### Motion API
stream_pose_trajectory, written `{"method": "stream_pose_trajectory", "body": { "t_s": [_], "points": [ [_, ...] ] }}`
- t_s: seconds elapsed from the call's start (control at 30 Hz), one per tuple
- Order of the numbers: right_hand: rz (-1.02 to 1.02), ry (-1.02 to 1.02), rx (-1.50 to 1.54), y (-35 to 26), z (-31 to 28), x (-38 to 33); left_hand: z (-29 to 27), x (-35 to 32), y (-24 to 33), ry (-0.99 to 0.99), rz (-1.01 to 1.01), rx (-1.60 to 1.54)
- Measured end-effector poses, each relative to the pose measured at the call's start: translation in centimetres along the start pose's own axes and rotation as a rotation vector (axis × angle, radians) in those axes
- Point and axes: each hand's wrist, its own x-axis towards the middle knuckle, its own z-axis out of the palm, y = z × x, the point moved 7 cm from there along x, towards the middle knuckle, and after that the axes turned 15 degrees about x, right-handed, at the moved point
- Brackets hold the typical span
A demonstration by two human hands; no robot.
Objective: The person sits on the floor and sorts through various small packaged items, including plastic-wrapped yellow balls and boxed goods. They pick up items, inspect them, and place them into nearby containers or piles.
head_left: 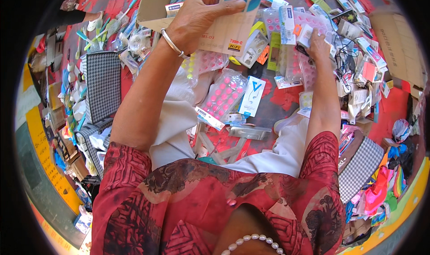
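My left hand (pixel 190 22) grips a tan printed cardboard box (pixel 219 33) at the top centre, its thumb stretched across the printed face. Farther right, my right hand (pixel 319 46) reaches down into the pile, its fingers closed against a small white box (pixel 304 34) with an orange end. Clear blister sheets of pink pieces (pixel 293 69) lie under and beside that hand. Between my knees are another bagged sheet of bright pink pieces (pixel 224 93) and a white slim box (pixel 252 96) with a blue mark. A green-and-grey earphone pack (pixel 254 46) rests below the cardboard box.
An open cardboard carton (pixel 154 6) stands behind my left hand, and a large carton (pixel 398 49) at the far right. Tangled black cables (pixel 345 58) and packets crowd the right. Houndstooth-patterned panels (pixel 103 84) stand at the left. A metal stool (pixel 248 133) is between my legs.
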Motion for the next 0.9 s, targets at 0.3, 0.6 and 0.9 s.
{"method": "stream_pose_trajectory", "body": {
  "t_s": [0.3,0.6,0.9],
  "points": [
    [-0.004,-0.272,1.221,-0.7,-7.7,-8.7,1.2,-0.3,-0.6,-0.112,0.012,-0.155],
    [-0.155,-0.175,1.897,-4.4,-17.1,-20.0,5.0,-2.3,0.9,-0.429,0.041,-0.493],
    [0.333,0.042,2.046,-3.5,-13.2,-26.9,3.4,-1.8,-8.3,-0.176,-0.132,0.261]
  ]
}}
